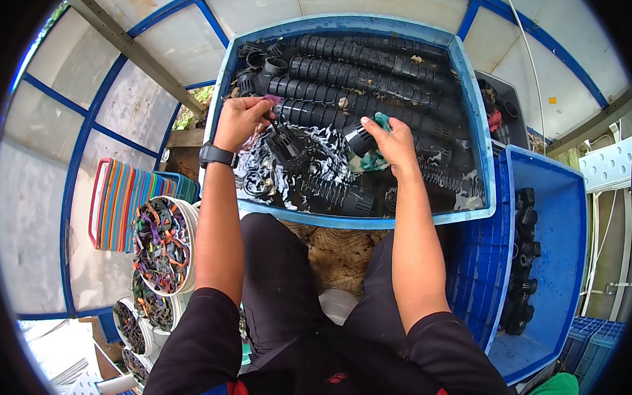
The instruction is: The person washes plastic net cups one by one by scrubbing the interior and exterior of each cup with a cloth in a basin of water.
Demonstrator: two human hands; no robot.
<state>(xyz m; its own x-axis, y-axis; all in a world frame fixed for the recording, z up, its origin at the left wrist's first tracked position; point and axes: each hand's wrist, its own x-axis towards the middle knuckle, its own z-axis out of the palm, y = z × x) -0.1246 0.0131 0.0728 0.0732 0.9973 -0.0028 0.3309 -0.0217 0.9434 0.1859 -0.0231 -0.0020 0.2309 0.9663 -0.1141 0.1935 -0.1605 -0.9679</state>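
Note:
My left hand is over the left part of a blue tub, thumb and fingers pinched on a small purple scrap. A black slotted net pot is just below those fingertips, over the foamy water. My right hand grips a black plastic net pot, tilted with its round end toward the left. Bunched around that pot, under the same fingers, is a green scrubbing cloth. White suds float between the hands, and long rows of nested black pots lie behind them.
Right of the tub is a blue crate with several black pots. A grey bin stands behind it. At left, white buckets hold colourful strips, near a striped stack. Blue-framed panels enclose the space.

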